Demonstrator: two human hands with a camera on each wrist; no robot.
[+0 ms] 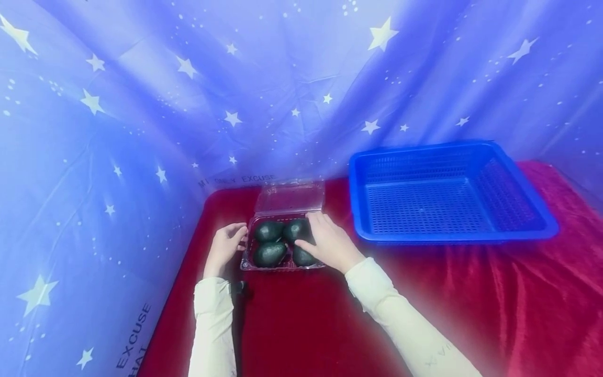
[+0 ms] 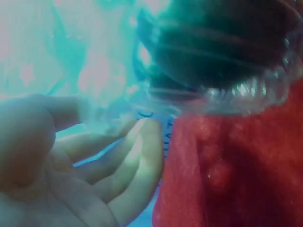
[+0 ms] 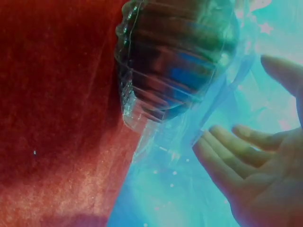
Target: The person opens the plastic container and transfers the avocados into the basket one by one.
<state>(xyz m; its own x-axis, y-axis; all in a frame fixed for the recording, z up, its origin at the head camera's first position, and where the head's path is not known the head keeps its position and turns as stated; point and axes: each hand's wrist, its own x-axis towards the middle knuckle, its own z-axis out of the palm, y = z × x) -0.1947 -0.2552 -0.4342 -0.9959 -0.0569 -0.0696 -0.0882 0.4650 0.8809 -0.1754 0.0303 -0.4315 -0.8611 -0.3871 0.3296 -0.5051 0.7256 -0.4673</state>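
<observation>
A clear plastic clamshell box (image 1: pixel 282 268) lies with its lid (image 1: pixel 289 198) folded back on the red cloth, holding several dark green avocados (image 1: pixel 270 254). At the box's left side is my left hand (image 1: pixel 226 248), its fingers relaxed and slightly bent; the left wrist view shows them beside the clear wall, contact unclear. My right hand (image 1: pixel 330 242) reaches over the right side, partly hiding the avocados there. In the right wrist view its fingers (image 3: pixel 222 156) are loosely extended beside the box, with nothing gripped.
A blue plastic basket (image 1: pixel 527 207) with mesh sides stands to the right of the box. Red velvet cloth (image 1: pixel 301 324) covers the table. Blue star-printed fabric (image 1: pixel 292 78) hangs behind and along the left edge.
</observation>
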